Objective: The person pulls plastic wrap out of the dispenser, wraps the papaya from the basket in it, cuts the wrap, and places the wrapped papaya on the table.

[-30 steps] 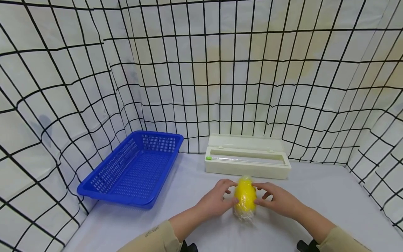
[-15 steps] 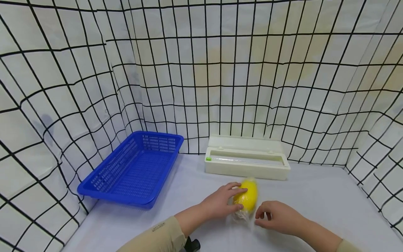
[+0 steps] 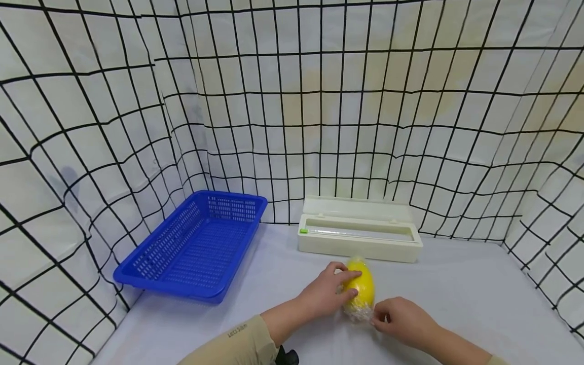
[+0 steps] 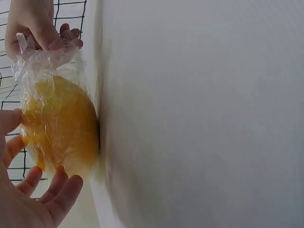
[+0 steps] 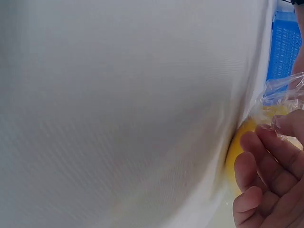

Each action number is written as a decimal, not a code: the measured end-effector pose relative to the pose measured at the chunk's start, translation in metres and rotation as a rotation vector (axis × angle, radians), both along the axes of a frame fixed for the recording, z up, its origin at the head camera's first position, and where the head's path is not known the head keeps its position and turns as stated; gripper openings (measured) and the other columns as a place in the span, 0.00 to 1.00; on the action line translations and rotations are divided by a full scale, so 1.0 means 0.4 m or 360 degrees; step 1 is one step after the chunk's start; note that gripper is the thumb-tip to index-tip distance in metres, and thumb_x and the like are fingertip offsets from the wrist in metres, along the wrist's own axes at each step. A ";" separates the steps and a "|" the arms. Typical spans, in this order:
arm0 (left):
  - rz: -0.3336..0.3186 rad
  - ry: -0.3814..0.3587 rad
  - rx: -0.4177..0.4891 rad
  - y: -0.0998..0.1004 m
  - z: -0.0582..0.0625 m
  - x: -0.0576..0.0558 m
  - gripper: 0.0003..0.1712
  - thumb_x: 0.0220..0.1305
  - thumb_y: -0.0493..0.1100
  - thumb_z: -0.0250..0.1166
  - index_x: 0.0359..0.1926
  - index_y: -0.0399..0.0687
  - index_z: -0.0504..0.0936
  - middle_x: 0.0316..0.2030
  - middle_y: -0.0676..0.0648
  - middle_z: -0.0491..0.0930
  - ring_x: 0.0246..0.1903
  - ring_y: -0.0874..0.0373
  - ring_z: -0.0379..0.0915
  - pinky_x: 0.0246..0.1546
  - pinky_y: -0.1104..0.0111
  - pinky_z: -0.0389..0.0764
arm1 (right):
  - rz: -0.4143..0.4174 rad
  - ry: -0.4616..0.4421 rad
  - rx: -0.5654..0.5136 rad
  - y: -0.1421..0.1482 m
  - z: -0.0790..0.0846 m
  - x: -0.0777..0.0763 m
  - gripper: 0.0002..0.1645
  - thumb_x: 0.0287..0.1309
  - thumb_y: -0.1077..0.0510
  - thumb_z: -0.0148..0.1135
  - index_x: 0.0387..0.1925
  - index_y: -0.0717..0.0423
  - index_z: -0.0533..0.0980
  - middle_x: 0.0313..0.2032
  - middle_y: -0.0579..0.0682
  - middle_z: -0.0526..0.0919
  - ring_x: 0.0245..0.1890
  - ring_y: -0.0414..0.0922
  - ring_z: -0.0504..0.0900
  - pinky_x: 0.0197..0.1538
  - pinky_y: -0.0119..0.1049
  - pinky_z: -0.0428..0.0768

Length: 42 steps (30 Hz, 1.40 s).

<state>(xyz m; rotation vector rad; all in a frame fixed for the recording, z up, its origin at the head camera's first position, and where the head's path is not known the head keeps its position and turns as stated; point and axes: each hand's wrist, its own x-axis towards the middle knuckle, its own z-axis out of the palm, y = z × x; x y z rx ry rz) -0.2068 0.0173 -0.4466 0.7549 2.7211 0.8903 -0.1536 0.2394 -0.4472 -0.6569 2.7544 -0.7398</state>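
Note:
A yellow oval fruit (image 3: 364,285) wrapped in clear cling film (image 3: 357,312) lies on the white tabletop, its long side pointing toward the back. My left hand (image 3: 325,291) holds it from the left, thumb and fingers round its side. At the near end, my right hand (image 3: 403,319) pinches the loose film. In the left wrist view the gathered film (image 4: 47,61) runs from the fruit up to the right fingertips. The right wrist view has the film (image 5: 275,97) between thumb and forefinger, with part of the fruit (image 5: 232,156) hidden behind the fingers.
Behind the fruit stands a cream cling film dispenser box (image 3: 358,247), lid up, with a roll and a green slider (image 3: 303,231) showing. A blue perforated basket (image 3: 201,246) sits at the left. Black wire mesh (image 3: 319,124) over white sheeting encloses the back and sides.
The right hand has let go of the fruit's right side, moved down toward me and taken hold of the film's near end. The left hand stays on the fruit, which has tilted slightly.

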 end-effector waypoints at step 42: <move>-0.0423 0.0592 -0.0237 -0.044 0.019 0.030 0.13 0.65 0.51 0.68 0.51 0.65 0.82 0.61 0.57 0.71 0.58 0.61 0.70 0.59 0.67 0.73 | 0.0827 0.1349 0.0434 0.066 0.010 -0.041 0.31 0.46 0.38 0.77 0.51 0.36 0.75 0.51 0.44 0.77 0.49 0.45 0.79 0.46 0.40 0.84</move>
